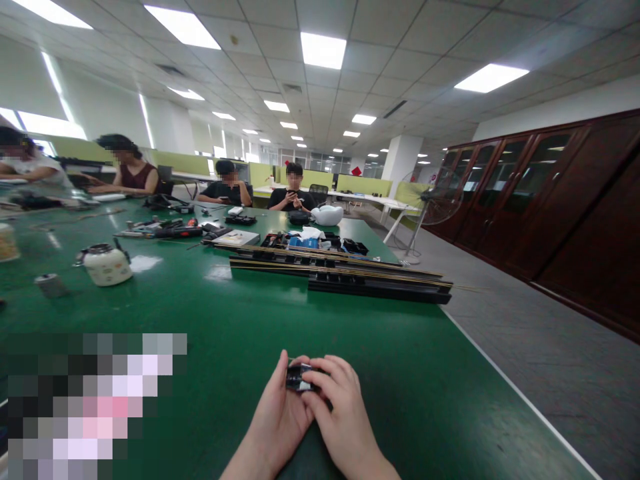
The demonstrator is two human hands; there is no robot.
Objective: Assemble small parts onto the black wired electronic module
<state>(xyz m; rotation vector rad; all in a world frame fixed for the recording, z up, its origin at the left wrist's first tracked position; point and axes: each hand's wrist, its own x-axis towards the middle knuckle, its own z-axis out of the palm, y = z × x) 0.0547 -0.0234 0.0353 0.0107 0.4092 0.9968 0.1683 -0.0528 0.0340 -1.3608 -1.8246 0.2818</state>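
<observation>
Left hand (284, 412): is cradling a small, glossy black object (294, 379) above the smooth green bench (425, 380).
Right hand (344, 403): is clasping its right side.
Object: is undergoing handling; nothing is showing completion.

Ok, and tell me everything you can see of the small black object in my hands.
The small black object looks glossy, perhaps plastic, with a pale patch toward its right end. It sits in your left hand, while fingers of your right hand touch and partly cover its right side. It is held above the green table. Finer parts are too small to tell.
</observation>
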